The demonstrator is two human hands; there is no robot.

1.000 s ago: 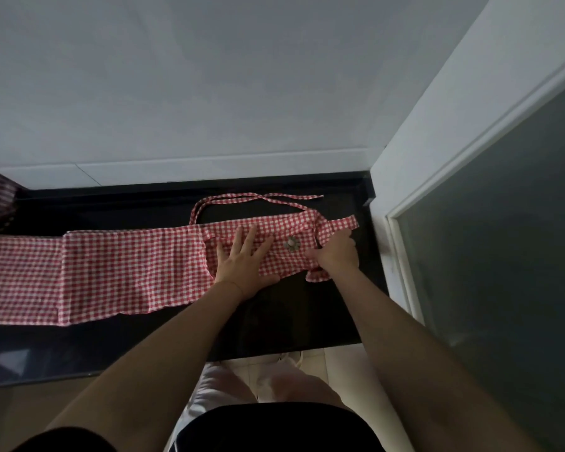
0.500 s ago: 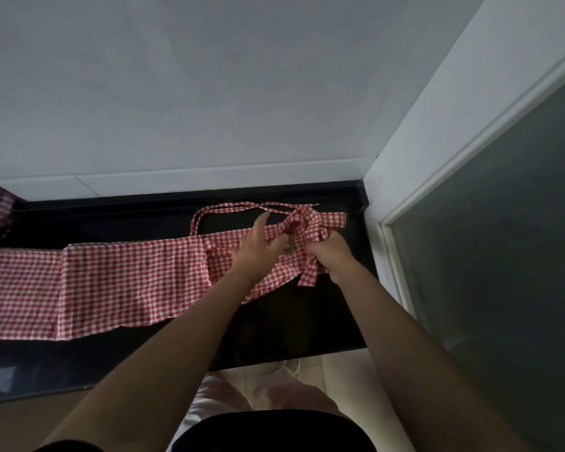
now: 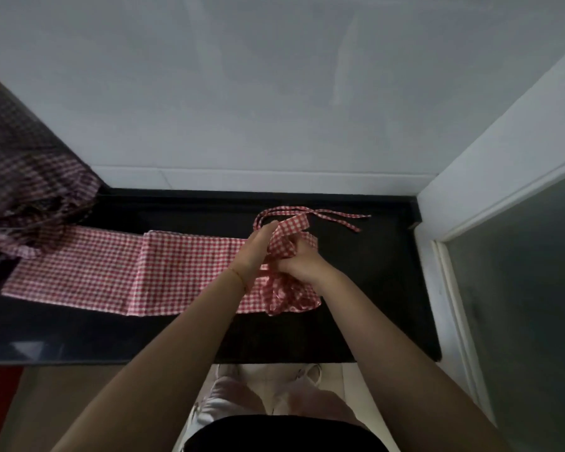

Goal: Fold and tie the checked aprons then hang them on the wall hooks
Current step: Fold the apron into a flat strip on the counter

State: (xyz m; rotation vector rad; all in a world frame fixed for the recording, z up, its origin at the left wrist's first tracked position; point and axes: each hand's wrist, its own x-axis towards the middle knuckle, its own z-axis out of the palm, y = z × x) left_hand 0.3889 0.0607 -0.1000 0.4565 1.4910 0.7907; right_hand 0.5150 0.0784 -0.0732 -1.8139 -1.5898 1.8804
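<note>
A red-and-white checked apron [image 3: 118, 272] lies folded into a long strip across the black counter [image 3: 372, 272]. Its right end is bunched and lifted off the surface. My left hand [image 3: 253, 247] grips the raised fabric from the left. My right hand [image 3: 299, 259] grips the bunch from the right, fingers curled into the cloth. Both hands touch each other over the bundle. The apron's thin ties [image 3: 336, 218] trail to the right along the counter's back.
A second, darker checked apron [image 3: 23, 177] hangs in a heap at the far left over the counter end. A white wall stands behind, and a white door frame [image 3: 490, 177] with a grey glass panel closes the right side. No hooks are in view.
My left hand was pressing flat on the apron's right end; both hands have since gathered that end into a raised bunch. My view has shifted, showing the dark apron at left.
</note>
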